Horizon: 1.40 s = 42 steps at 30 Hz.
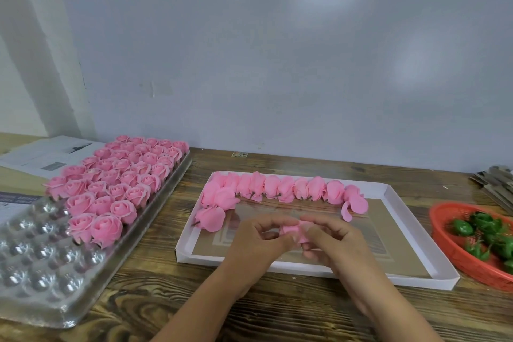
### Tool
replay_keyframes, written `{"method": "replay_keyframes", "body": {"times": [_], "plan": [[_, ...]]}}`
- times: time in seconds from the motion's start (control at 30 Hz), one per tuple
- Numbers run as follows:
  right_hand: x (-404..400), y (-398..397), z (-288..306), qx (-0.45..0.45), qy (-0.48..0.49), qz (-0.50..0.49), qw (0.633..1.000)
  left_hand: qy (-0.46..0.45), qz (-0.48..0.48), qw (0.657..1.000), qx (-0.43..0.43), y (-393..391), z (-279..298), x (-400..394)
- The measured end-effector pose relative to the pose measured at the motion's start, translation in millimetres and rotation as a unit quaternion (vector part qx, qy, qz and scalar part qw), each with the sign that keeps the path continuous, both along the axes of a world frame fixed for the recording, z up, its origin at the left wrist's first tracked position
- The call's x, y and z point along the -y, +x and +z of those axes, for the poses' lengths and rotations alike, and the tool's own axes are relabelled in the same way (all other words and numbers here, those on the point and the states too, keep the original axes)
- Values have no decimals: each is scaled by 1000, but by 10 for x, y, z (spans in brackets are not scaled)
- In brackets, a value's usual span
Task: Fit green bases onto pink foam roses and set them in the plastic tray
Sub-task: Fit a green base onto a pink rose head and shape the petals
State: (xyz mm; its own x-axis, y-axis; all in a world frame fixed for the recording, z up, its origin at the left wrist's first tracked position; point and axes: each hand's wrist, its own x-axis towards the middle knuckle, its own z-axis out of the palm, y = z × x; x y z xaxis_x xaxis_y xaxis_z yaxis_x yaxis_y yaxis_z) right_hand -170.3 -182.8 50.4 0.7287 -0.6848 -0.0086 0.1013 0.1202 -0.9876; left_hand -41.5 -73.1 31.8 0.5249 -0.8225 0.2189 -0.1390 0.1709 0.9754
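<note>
Pink rose [291,231] between both hands' fingertips.

held rose [291,231]: pink, pinched between both hands
loose roses [286,189]: rowed on their sides
plastic tray [41,266]: clear, far rows filled
green bases [483,236]: heaped right

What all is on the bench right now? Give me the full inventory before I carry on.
plastic tray: one, clear, left; far cells filled, near cells bare
finished roses: several dozen, pink, upright in the tray
white box lid: one, centre
loose roses: roughly a dozen, pink, lying along the lid's far and left edges
basket: one, red-orange, right edge
green bases: a handful, inside the basket
papers: printed sheets, far left
stacked sheets: grey, far right
held rose: one, pink
hands: left and right, both gripping the held rose over the lid
</note>
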Motion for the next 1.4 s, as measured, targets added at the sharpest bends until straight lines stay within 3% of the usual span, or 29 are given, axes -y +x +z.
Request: {"method": "replay_keyframes", "body": {"times": [0.2, 0.4, 0.5, 0.6, 0.67, 0.73, 0.93, 1.07, 1.3, 1.4], "plan": [[-17, -6, -5, 2, -122, -26, 992, -27, -39, 996, -80, -19, 32, 3], [53, -17, 18, 20, -104, -23, 994, -49, -38, 989, -135, -19, 68, -8], [276, -135, 122, 44, -104, -97, 989, -45, -11, 988, -150, -15, 71, -6], [610, -379, 237, 12, -155, -222, 963, -51, -4, 986, -160, -18, 68, 1], [883, -603, 238, -81, -237, -298, 921, -51, 0, 985, -167, -22, 74, 2], [1188, -866, 214, -241, -334, -312, 856, -52, 0, 985, -167, -25, 71, 1], [2202, -1389, 113, -550, -285, -201, 759, -48, -6, 985, -169, -24, 74, -1], [2341, -1401, -96, -626, -337, -113, 694, -45, -9, 984, -172, -30, 79, 5], [2460, -1424, -115, -586, -338, -190, 711, -43, -16, 983, -175, -30, 83, -1], [2922, -1567, -328, -534, -315, -254, 742, -45, -13, 983, -177, -25, 81, -3]]}}
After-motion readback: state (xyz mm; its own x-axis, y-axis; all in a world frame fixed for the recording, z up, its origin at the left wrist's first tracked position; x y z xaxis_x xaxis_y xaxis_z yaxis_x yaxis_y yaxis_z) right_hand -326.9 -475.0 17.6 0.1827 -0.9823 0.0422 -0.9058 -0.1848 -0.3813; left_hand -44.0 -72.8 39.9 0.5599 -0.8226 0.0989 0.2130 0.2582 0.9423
